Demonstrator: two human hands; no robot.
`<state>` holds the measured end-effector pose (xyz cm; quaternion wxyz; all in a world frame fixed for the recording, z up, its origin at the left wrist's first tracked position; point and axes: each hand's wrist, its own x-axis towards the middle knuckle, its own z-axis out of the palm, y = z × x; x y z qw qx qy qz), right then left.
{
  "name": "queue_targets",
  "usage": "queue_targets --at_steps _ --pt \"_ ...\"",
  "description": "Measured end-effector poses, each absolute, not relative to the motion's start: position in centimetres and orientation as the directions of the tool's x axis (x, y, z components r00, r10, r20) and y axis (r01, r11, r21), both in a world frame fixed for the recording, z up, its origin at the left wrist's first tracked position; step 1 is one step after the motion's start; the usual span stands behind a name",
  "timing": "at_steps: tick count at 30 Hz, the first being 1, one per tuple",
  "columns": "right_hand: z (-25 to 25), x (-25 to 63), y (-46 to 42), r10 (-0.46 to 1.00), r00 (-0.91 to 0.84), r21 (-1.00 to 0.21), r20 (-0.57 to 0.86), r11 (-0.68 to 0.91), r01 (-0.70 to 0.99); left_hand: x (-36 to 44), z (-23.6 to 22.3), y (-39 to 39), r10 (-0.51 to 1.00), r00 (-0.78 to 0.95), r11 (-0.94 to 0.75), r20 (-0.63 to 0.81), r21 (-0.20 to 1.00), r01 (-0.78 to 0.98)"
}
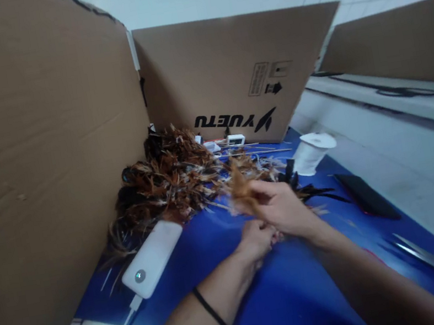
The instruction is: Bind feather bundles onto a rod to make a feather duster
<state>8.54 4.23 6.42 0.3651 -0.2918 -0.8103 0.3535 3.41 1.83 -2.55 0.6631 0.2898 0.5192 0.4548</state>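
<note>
Pinches a tan feather tuft between thumb and fingers of the right hand, with barely any gap, above the tabletop. Curls the left hand inward just below and beside the right; cannot tell from this blurred view whether closed on anything, though perhaps touching the right. Wears a black band on the left forearm.

Just beyond the tuft, spreads into loose feathers and, farther left, a brown feather heap against the cardboard. To the right, shows black feathers, then a white spool standing upright, a dark flat object (possibly a phone) and, nearer the body, a long metal tool. At left, near the heap, holds a white power bank, lit with "24" and plugged into a white cable. Behind, leans a cardboard panel printed "YUETU", upside down, beyond thin sticks and a small white device.
</note>
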Motion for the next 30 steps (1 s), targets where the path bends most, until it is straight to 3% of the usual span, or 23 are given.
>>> queue_targets --at_steps 2,5,12,21,30 --pt "5.9 11.7 4.1 0.883 -0.372 -0.914 0.285 0.367 0.172 3.8 -2.7 2.0 0.910 0.111 0.414 -0.399 0.869 -0.272" --pt "3.5 15.5 3.8 0.961 -0.237 -0.985 0.141 0.161 0.066 3.6 -3.0 2.2 0.932 0.136 0.361 -0.336 0.886 -0.290" --pt "-0.2 17.7 3.0 0.989 -0.145 -0.991 0.008 0.027 0.131 3.3 -3.1 2.1 0.940 0.169 0.335 -0.295 0.887 -0.318" --pt "-1.6 17.3 3.6 0.989 -0.145 -0.979 0.021 0.049 0.198 3.2 -2.6 2.0 0.928 0.230 0.361 -0.294 0.861 -0.358" --pt "-3.3 17.0 3.7 0.976 -0.080 -0.948 0.200 0.214 0.236 3.1 -2.2 2.0 0.914 0.219 0.402 -0.342 0.840 -0.365"
